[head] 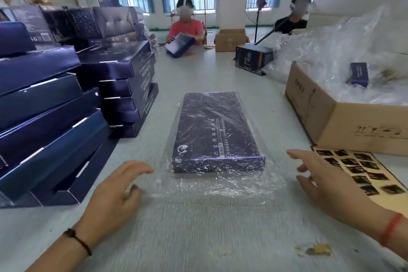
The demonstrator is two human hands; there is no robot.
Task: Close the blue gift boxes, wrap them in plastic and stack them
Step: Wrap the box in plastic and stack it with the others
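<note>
Hands: both of mine hover low over the pale floor, on either side of the near end of a closed blue gift box.
Left hand: fingers loosely curled, holding nothing; a dark cord bracelet circles the wrist.
Right hand: fingers spread and relaxed, gripping nothing; a red string sits on the wrist.
Gift box: lies flat between my hands, long side running away from me, covered in crinkled clear plastic wrap whose loose edge spreads on the floor toward me.
Stacks: blue boxes piled at my left, with a second pile just behind.
Right side: an open cardboard carton stuffed with clear plastic, and a sheet of dark stickers beside my right hand.
Background: 2 seated people, 1 in a red shirt holding a blue box, another in black.
</note>
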